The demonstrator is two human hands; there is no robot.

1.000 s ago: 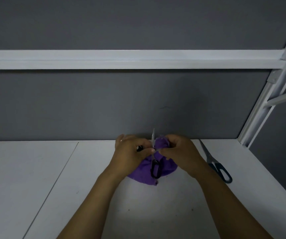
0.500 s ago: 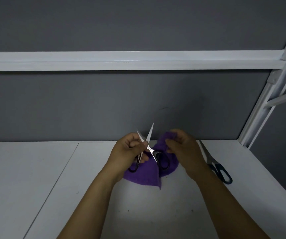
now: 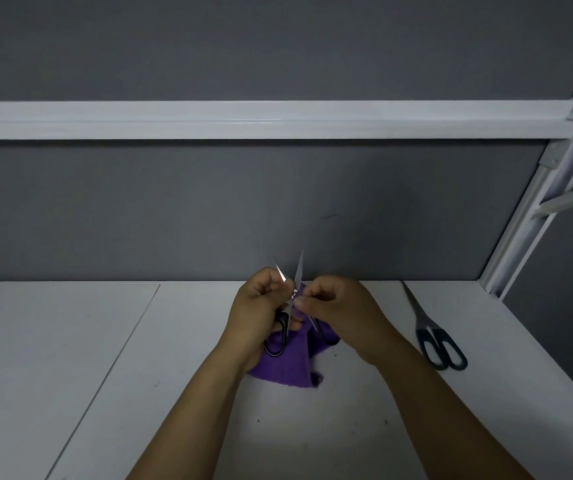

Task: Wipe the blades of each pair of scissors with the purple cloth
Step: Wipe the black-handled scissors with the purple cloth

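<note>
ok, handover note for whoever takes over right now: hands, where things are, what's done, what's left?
Left hand: grips the black-handled scissors, blades open and pointing up and away.
Right hand: pinches the purple cloth against one blade; the rest of the cloth hangs down to the white table.
Second scissors: closed, flat on the table to the right, no hand on them.
Done: wiping of the held pair is under way.
Left: finish both its blades. Whether the second pair has been wiped cannot be told; wipe it if unsure.
</note>
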